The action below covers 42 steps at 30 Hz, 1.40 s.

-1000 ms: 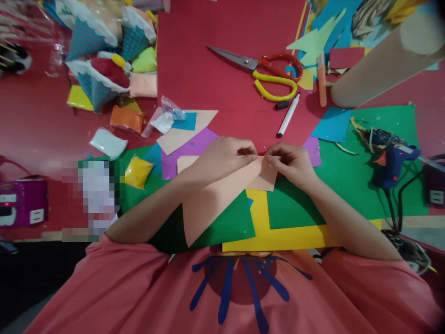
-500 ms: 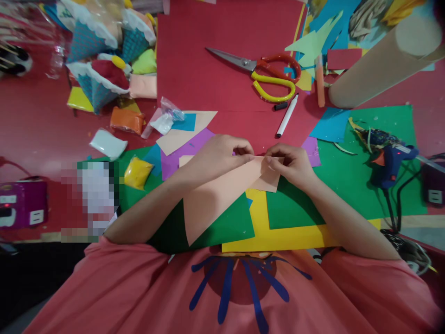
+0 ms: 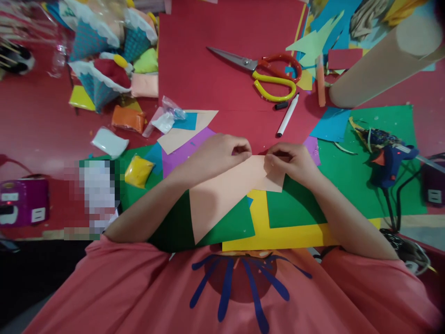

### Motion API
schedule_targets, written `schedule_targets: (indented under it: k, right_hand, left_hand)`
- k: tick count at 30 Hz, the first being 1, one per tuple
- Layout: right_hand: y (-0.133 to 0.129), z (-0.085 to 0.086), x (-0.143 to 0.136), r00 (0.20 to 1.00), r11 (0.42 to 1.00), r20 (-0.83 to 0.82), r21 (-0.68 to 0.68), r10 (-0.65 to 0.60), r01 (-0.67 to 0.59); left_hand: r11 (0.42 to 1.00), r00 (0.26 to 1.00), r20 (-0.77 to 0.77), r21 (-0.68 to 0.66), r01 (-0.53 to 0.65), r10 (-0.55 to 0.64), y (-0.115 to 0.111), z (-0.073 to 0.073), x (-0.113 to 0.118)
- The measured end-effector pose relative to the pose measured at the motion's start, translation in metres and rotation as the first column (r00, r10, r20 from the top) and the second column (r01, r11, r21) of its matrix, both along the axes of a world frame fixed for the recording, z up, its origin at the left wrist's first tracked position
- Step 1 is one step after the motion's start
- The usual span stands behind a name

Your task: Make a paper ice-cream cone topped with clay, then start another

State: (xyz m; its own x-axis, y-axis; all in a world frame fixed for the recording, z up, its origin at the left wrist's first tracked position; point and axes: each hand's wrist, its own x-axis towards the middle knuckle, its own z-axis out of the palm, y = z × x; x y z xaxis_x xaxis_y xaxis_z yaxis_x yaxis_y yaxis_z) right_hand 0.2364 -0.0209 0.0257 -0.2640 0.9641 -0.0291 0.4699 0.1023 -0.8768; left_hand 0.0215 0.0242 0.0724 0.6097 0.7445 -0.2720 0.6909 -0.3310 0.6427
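A peach sheet of paper (image 3: 219, 202) is between my hands, with its far edge overlapped near my right fingers and a wide flap hanging toward me. My left hand (image 3: 227, 150) pinches its upper edge with thumb and fingers curled together. My right hand (image 3: 291, 161) is closed on the same edge at the right, just above the short overlapping end. Below the paper lie green sheets (image 3: 292, 208) and a yellow sheet (image 3: 239, 243).
Beyond my hands lie scissors (image 3: 255, 67) and a white marker (image 3: 288, 116) on red card (image 3: 194, 83). A glue gun (image 3: 391, 162) and a cardboard tube (image 3: 378, 65) are at right. Clay packets (image 3: 128, 119) and blue cones (image 3: 99, 83) are at left.
The peach paper has shifted slightly to the right, its lower tip moving with it. Both hands stay at its far edge, a little farther apart at the fingertips.
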Motion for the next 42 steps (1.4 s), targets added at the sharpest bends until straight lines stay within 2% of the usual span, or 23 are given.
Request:
schedule_targets:
  k: [3, 5, 8, 10, 13, 16, 18, 20, 25, 28, 35, 42]
  right_hand:
    - [0.003, -0.002, 0.005, 0.990, 0.994, 0.130, 0.086, 0.050, -0.062]
    - [0.004, -0.004, 0.008, 0.978, 0.985, 0.193, 0.130, 0.085, -0.111]
    - [0.008, -0.007, 0.012, 0.961, 0.975, 0.254, 0.164, 0.108, -0.152]
    - [0.010, -0.009, 0.014, 0.953, 0.971, 0.285, 0.175, 0.108, -0.163]
    - [0.008, -0.010, 0.013, 0.928, 0.961, 0.370, 0.235, 0.053, -0.148]
    - [-0.006, -0.008, 0.005, 0.887, 0.923, 0.458, 0.363, -0.054, -0.131]
    - [-0.022, -0.009, -0.004, 0.886, 0.896, 0.463, 0.402, -0.020, -0.190]
    - [-0.038, -0.011, -0.014, 0.870, 0.885, 0.490, 0.378, 0.057, -0.272]
    - [-0.061, -0.022, -0.025, 0.792, 0.899, 0.608, 0.321, 0.044, -0.297]
    - [-0.061, -0.025, -0.024, 0.767, 0.916, 0.638, 0.269, 0.062, -0.298]
    - [-0.061, -0.023, -0.025, 0.727, 0.909, 0.683, 0.255, 0.072, -0.329]
    - [-0.062, -0.023, -0.025, 0.701, 0.898, 0.711, 0.269, 0.059, -0.349]
  left_hand:
    - [0.963, 0.996, -0.078, 0.261, 0.068, -0.049, -0.019, -0.008, 0.000]
    - [0.896, 0.989, -0.105, 0.423, 0.136, -0.101, -0.039, -0.016, -0.001]
    - [0.795, 0.958, -0.188, 0.535, 0.286, -0.218, -0.066, -0.032, -0.007]
    - [0.770, 0.940, -0.249, 0.543, 0.334, -0.231, -0.075, -0.042, -0.011]
    - [0.801, 0.926, -0.314, 0.486, 0.349, -0.212, -0.077, -0.054, -0.012]
    - [0.823, 0.925, -0.322, 0.457, 0.338, -0.201, -0.076, -0.059, -0.009]
    - [0.819, 0.934, -0.301, 0.477, 0.320, -0.190, -0.077, -0.061, -0.007]
    - [0.811, 0.943, -0.285, 0.504, 0.298, -0.170, -0.079, -0.064, -0.005]
    - [0.826, 0.955, -0.262, 0.502, 0.256, -0.138, -0.082, -0.068, -0.006]
    - [0.834, 0.960, -0.234, 0.491, 0.252, -0.152, -0.082, -0.068, -0.012]
    - [0.803, 0.972, -0.184, 0.553, 0.224, -0.145, -0.084, -0.069, -0.033]
    - [0.760, 0.965, -0.197, 0.597, 0.257, -0.172, -0.079, -0.072, -0.036]
